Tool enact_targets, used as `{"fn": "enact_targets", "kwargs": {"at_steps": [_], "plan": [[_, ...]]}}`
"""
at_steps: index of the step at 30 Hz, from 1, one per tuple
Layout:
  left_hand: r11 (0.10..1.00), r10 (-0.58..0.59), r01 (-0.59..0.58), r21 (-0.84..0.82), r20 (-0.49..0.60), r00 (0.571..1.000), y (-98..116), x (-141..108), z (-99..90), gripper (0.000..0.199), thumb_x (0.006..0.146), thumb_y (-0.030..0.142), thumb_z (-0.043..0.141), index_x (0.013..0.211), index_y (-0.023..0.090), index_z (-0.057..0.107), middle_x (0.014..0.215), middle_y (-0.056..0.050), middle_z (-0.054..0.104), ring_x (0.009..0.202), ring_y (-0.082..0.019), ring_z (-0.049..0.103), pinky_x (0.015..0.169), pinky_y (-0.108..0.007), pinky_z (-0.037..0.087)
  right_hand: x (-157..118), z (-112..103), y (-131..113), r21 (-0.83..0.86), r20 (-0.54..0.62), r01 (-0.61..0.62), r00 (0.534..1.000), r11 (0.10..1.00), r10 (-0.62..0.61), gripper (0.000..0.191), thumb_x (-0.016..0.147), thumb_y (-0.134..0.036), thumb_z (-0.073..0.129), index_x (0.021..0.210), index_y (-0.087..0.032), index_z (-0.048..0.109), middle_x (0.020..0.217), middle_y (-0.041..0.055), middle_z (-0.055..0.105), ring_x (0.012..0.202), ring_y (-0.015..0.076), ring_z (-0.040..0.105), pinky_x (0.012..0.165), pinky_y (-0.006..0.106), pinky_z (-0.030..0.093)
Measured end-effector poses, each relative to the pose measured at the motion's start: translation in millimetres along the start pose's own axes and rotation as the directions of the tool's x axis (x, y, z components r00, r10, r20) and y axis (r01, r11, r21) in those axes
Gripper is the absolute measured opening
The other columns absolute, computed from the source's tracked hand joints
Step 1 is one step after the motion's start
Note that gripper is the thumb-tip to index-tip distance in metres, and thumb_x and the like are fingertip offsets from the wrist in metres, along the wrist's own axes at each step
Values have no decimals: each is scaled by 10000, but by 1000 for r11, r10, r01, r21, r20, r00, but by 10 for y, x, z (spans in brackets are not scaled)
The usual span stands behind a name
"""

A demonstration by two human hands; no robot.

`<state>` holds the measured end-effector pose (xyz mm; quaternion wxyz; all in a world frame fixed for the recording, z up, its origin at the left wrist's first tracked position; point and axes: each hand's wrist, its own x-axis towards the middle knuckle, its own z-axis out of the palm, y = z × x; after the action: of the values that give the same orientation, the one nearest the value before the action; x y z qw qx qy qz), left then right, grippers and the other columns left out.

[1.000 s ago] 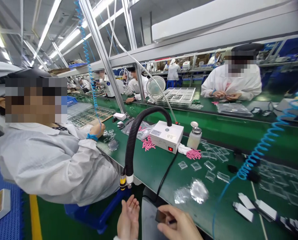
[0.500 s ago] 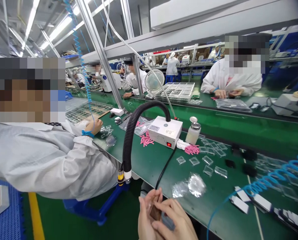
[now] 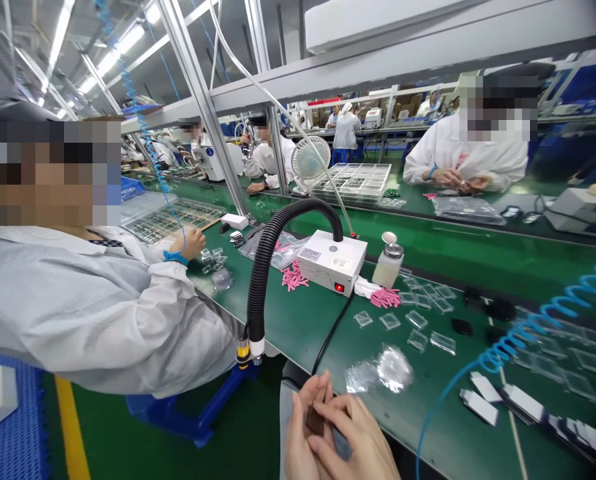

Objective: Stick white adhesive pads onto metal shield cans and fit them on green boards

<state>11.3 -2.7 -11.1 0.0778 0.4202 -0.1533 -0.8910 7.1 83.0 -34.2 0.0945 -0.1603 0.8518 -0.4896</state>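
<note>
Bottom centre, small dark piece (image 3: pixel 315 421) sits between both hands, left hand (image 3: pixel 299 440) half-curled holding it, right hand (image 3: pixel 361 437) finger-pinching its right side, long axis unclear

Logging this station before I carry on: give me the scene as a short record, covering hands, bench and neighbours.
Left hand: cupped, holding a small dark piece
Right hand: fingertips on the same piece
Hands' position: at the near edge of the green bench
White box: on the bench, red switch lit, black hose arching from its top
Pink strips: piles on both sides of the box
Bottle: upright, behind the right-hand pile
Neighbours: person in white at left; another person farther off, right
</note>
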Motion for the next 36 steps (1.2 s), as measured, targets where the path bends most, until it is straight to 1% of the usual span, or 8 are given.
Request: {"fn": "enact_targets", "kwargs": {"at_steps": [5, 14, 17, 21, 24, 31, 34, 36], "plan": [[1000, -5, 5, -5, 29, 1000, 20, 21, 5, 372, 915, 262, 394, 822, 110, 721, 1060, -136, 682, 1035, -202, 616, 1000, -318, 414, -4, -8, -11, -34, 2, -57, 998, 998, 57, 374, 742, -153, 613, 1051, -361, 637, 934, 0, 521, 874, 104, 490, 751, 177, 400], [999, -3, 3, -45, -13, 1000, 27, -28, 83, 410, 925, 238, 365, 785, 98, 723, 1016, -146, 693, 1003, -212, 631, 1005, -332, 411, -6, -1, 23, -91, -45, 39, 998, 995, -44, 283, 760, -218, 624, 1031, -299, 639, 977, 9, 525, 888, 108, 515, 781, 192, 415], [999, -9, 9, -52, -5, 1000, 9, -38, 74, 420, 929, 237, 349, 796, 105, 725, 1016, -146, 693, 986, -212, 640, 924, -305, 487, -5, 7, 27, -85, -59, 72, 995, 994, -77, 244, 793, -261, 593, 1032, -271, 638, 977, 21, 522, 901, 106, 515, 766, 178, 419], [999, 17, -15, -38, 39, 999, -38, 2, 13, 396, 924, 256, 369, 834, 109, 725, 1025, -148, 691, 975, -209, 645, 779, -247, 547, -1, -5, -29, -20, -29, 8, 1000, 1000, -8, 204, 836, -284, 509, 998, -236, 624, 969, 27, 522, 891, 98, 513, 759, 170, 415], [1000, 17, -15, -24, 77, 997, -66, 41, -31, 383, 920, 279, 381, 866, 117, 724, 1063, -148, 679, 1004, -212, 632, 776, -253, 546, -7, -13, -67, -25, -31, -28, 999, 999, 27, 196, 835, -286, 489, 980, -239, 613, 948, 21, 521, 875, 100, 504, 750, 182, 399], [999, -48, 48, -5, 6, 999, -33, -62, 98, 416, 929, 282, 355, 807, 134, 724, 1026, -136, 692, 954, -197, 650, 770, -265, 539, -25, 26, -19, -152, -141, 96, 983, 984, -117, 212, 880, -355, 476, 967, -213, 606, 926, 30, 529, 835, 104, 510, 722, 202, 374], [997, -75, 75, -33, 8, 997, -3, -76, 110, 437, 935, 273, 334, 799, 132, 725, 1004, -132, 698, 924, -198, 660, 741, -263, 544, -12, -14, 14, -79, -88, 73, 993, 994, -80, 250, 883, -393, 476, 1004, -206, 592, 950, 35, 531, 842, 97, 515, 736, 181, 405], [996, -69, 73, -60, 60, 996, 4, -34, 58, 417, 933, 268, 342, 856, 128, 727, 1066, -144, 678, 998, -217, 634, 794, -284, 536, 2, -69, 43, -46, -19, 101, 995, 994, -102, 305, 880, -431, 484, 1058, -201, 574, 1005, 48, 526, 894, 100, 517, 760, 162, 427]]}}
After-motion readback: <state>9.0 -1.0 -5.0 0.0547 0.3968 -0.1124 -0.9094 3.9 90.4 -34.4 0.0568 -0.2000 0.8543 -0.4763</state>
